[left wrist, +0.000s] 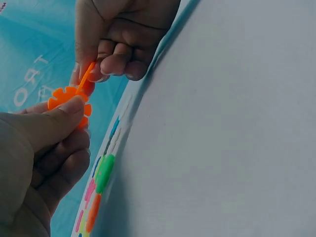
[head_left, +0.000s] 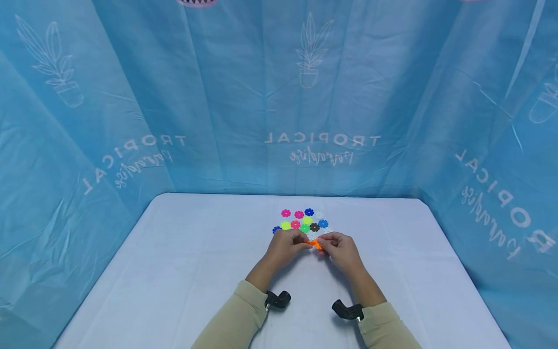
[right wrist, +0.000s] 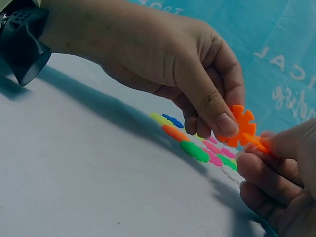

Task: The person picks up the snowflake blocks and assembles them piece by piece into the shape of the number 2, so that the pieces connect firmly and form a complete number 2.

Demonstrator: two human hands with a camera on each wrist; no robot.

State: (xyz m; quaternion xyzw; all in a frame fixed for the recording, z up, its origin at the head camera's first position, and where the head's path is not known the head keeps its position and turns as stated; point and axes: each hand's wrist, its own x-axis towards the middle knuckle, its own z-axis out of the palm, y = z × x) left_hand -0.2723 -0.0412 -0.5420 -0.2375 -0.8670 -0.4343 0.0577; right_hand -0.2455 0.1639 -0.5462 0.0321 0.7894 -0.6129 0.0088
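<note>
Just left of the frame's centre in the head view, the left hand pinches an orange disc between thumb and forefinger, the other fingers curled under it. This disc is a flat, bright orange plastic piece with a notched, flower-like rim of short rounded teeth; the right wrist view shows it broadside, upright above the desk, and the left wrist view shows the thumb covering much of its face. Touching it at the edge is a second orange disc, seen nearly edge-on as a thin orange strip, set at an angle to the first and meeting it at the rim; whether the notches are locked together cannot be told. The right hand holds that second disc between thumb and fingertips, its remaining fingers folded. Both discs sit lifted off the desk, between the two hands, a little below centre in the head view. Just above the hands in that view lies a cluster of loose discs flat on the white desk: pink, blue, yellow-green, green, black and white ones, close together. A blue curtain printed with plants and lettering fills the upper frame.
</note>
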